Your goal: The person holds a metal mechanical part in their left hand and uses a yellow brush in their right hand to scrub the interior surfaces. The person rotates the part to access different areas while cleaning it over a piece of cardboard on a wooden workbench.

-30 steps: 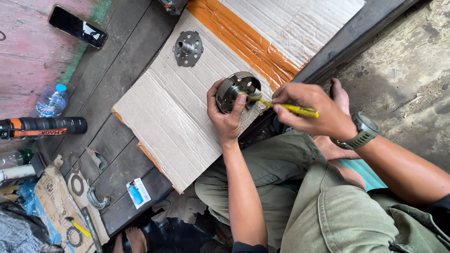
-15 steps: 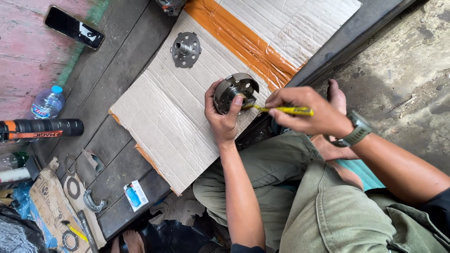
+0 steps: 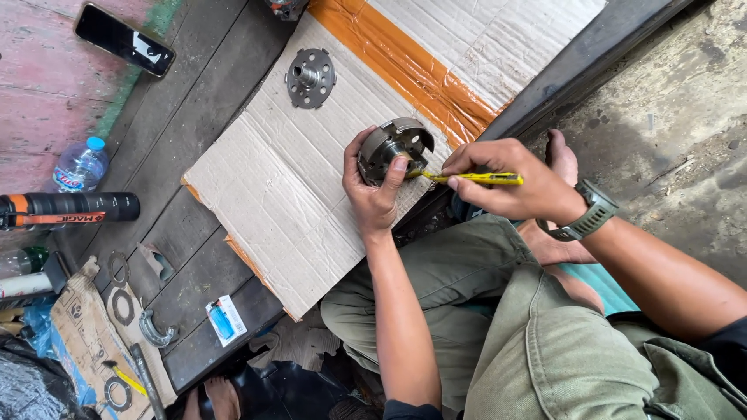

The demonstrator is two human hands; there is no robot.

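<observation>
Left hand (image 3: 372,194) fingers clasping round metal part (image 3: 395,148), right hand (image 3: 510,180) pinching yellow tool (image 3: 471,177), tip hidden

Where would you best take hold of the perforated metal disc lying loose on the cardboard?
Probably from above, by the raised centre hub of the perforated disc. It lies flat on the cardboard, so its thin rim gives fingers little to get under, while the hub stands up clear, with nothing touching it.
</observation>
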